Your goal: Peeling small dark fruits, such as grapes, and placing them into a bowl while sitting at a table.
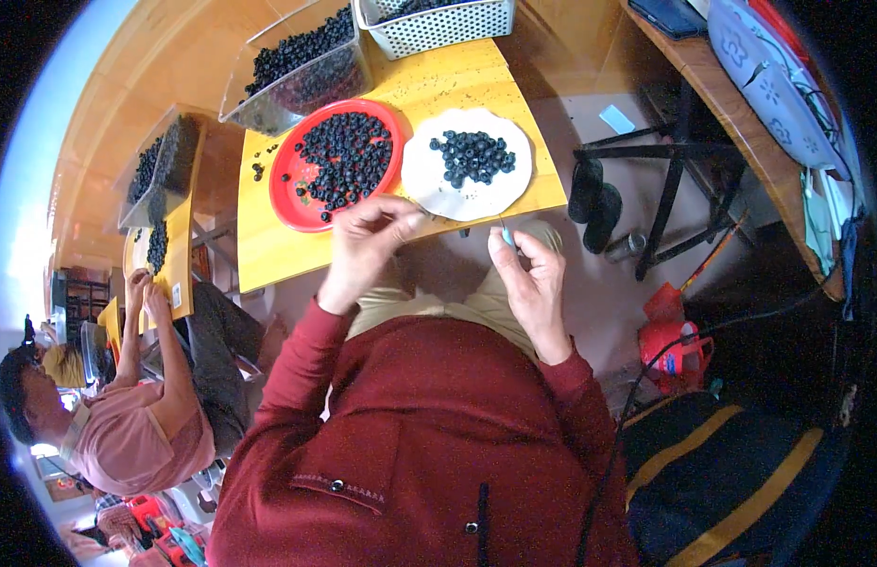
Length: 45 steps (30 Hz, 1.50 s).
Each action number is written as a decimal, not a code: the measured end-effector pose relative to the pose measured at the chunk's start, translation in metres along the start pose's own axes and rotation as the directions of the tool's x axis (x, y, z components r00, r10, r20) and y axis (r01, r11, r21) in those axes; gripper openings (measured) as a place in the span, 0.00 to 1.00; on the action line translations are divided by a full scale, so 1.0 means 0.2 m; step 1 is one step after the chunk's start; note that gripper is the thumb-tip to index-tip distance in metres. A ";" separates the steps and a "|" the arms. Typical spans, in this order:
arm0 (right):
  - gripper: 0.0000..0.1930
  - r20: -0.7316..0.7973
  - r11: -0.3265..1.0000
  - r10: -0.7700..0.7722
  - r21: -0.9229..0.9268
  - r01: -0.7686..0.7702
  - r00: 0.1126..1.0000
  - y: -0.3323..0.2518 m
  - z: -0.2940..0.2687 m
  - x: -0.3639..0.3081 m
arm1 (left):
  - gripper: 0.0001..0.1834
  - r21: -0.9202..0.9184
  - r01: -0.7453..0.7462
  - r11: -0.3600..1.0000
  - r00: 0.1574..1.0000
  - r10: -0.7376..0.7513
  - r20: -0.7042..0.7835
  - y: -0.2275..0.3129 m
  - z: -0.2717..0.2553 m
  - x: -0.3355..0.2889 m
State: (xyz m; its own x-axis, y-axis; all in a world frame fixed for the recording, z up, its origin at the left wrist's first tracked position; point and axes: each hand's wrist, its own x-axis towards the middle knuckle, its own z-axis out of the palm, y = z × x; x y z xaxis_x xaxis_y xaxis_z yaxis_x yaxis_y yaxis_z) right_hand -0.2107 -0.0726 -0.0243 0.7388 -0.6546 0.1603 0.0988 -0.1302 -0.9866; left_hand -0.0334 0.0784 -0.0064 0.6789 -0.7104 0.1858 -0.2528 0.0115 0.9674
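My left hand [372, 241] is raised at the table's near edge, beside the red plate, with thumb and forefinger pinched together. Whatever it may hold is too small to make out. In my right hand [531, 274] is a small thin-tipped tool with a teal handle [507, 236], its point up near the white plate's rim. That scalloped white plate [472, 200] bears a cluster of small dark round pieces [476, 159], like berries or beads. To its left, a red plate [281, 189] carries a larger heap of the same dark pieces [344, 156].
Behind the plates stand a clear plastic bin [259, 115] and a white perforated basket [438, 36], both holding dark pieces. Crumbs dot the yellow table [278, 260]. At left a co-worker [141, 430] handles similar pieces. A brown table [684, 57] and a dark-legged stand [670, 203] are at right.
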 end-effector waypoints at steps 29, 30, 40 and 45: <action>0.10 -0.156 0.984 0.172 0.061 -0.164 0.973 0.20 -0.13 -0.21 | 0.08 0.825 -0.371 0.427 0.927 0.122 0.354 -0.10 0.23 0.40; 0.10 -0.150 0.984 0.175 0.067 -0.166 0.973 0.20 -0.13 -0.21 | 0.08 0.822 -0.370 0.433 0.926 0.106 0.361 -0.10 0.23 0.40; 0.10 -0.152 0.975 0.206 0.118 -0.189 0.967 0.22 -0.16 -0.22 | 0.11 0.755 -0.360 0.548 0.928 0.126 0.351 -0.08 0.24 0.36; 0.10 -0.155 0.977 0.199 0.110 -0.183 0.968 0.22 -0.15 -0.21 | 0.14 0.598 -0.317 0.736 0.931 0.120 0.345 -0.06 0.23 0.36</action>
State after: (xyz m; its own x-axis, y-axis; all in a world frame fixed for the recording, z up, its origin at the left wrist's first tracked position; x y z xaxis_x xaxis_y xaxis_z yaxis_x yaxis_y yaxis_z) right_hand -0.2570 -0.0741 -0.0727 0.6313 -0.7747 -0.0364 0.0341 0.0746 -0.9966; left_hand -0.0134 -0.0043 -0.0119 0.3635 -0.9027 0.2301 -0.8136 -0.1873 0.5504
